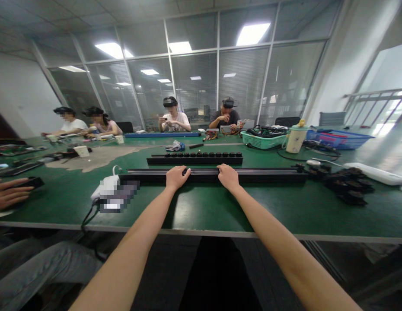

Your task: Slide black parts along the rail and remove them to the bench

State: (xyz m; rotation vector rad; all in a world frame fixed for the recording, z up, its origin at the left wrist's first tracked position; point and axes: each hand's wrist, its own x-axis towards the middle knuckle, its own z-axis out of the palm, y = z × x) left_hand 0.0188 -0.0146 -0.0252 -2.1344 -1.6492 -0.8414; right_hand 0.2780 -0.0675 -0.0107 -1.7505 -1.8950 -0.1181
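No readable txt anywhere; patch (118, 196) on white pkg (105, 188) by black rail (214, 175) pixelated out.

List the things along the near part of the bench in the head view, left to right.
co-worker's hand → pixelated white item → left hand → right hand → black parts pile → white power strip
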